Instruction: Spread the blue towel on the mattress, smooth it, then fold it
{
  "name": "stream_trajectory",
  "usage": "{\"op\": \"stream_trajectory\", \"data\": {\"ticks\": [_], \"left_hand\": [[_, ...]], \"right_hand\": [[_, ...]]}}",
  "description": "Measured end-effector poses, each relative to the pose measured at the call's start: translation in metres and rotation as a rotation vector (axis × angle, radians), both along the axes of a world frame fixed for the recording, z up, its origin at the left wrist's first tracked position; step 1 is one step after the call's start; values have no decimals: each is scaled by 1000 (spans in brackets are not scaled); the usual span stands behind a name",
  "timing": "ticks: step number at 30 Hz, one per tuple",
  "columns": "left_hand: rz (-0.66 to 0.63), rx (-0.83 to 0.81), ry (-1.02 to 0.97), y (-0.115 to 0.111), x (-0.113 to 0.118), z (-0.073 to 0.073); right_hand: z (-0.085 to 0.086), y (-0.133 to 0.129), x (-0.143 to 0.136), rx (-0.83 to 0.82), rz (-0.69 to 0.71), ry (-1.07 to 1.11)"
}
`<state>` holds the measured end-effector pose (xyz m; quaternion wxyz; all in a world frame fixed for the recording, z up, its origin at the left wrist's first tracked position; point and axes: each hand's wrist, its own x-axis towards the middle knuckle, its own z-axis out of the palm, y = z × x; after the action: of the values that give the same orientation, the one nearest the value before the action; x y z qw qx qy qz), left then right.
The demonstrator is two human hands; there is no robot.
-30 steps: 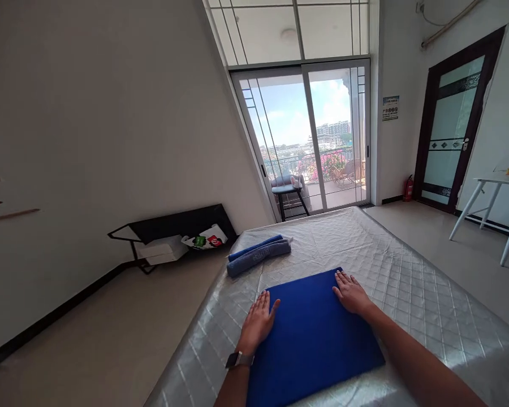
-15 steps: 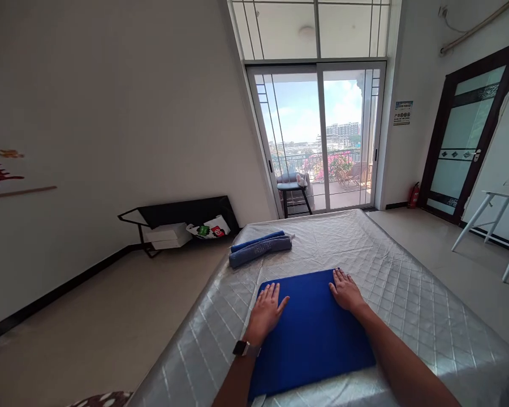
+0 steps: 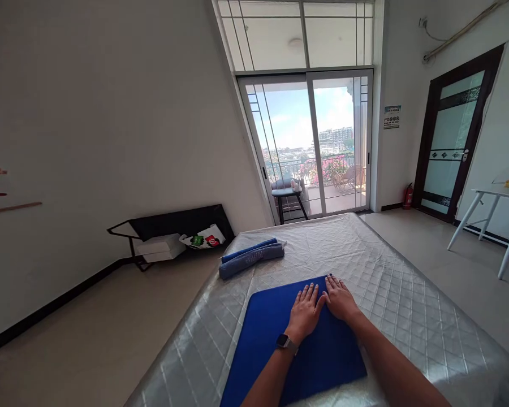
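A blue cloth, probably a towel (image 3: pixel 263 333), lies spread flat on the silvery quilted mattress (image 3: pixel 407 316). My left hand (image 3: pixel 304 310), with a watch (image 3: pixel 286 342) on its wrist, rests palm down on the cloth, right of its middle. Beside it my right hand (image 3: pixel 339 297) lies flat at the cloth's far right corner. Both hands are open, fingers stretched out, the two thumbs close together. Beyond the cloth, toward the far left, two rolled towels (image 3: pixel 252 260) lie side by side, one bright blue and one greyish blue with lettering.
A black rack (image 3: pixel 173 223) with white boxes (image 3: pixel 161 247) and a printed bag (image 3: pixel 203 237) stands by the left wall. Past the mattress are a stool (image 3: pixel 288 195) and sliding glass doors (image 3: pixel 310 147). A white table (image 3: pixel 492 198) and fire extinguisher (image 3: pixel 408 196) are at right.
My left hand has moved right across the cloth, from its left side to close beside my right hand. My right hand stays at the far right corner. The view has shifted slightly.
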<state>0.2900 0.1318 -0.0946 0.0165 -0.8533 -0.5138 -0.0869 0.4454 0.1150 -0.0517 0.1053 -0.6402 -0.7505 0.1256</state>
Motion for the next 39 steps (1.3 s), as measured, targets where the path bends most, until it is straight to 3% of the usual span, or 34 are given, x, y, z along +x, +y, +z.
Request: {"op": "stream_trajectory", "data": {"ticks": [8,12,19,25,34,36,39], "left_hand": [[254,-9,73,19,-145,-19],[359,-32,81,23,-174,-18],[338,-37,7,20,-163,-1],[241,-63,16,14,-152,1],[270,-94,32,7,-147,8],[245,-105,14,5,-135,11],[93,-133,-31,6,-98,17]], "right_hand": [[-3,0,-3,-56,-29,13],[-7,5,0,-37,-61,-16],[-2,9,-10,69,-45,-48],[-4,10,-13,-30,-42,-54],[-9,12,-7,-39,-63,-30],[-9,12,-7,-41,-53,-15],[-8,12,-8,-38,-45,-1]]}}
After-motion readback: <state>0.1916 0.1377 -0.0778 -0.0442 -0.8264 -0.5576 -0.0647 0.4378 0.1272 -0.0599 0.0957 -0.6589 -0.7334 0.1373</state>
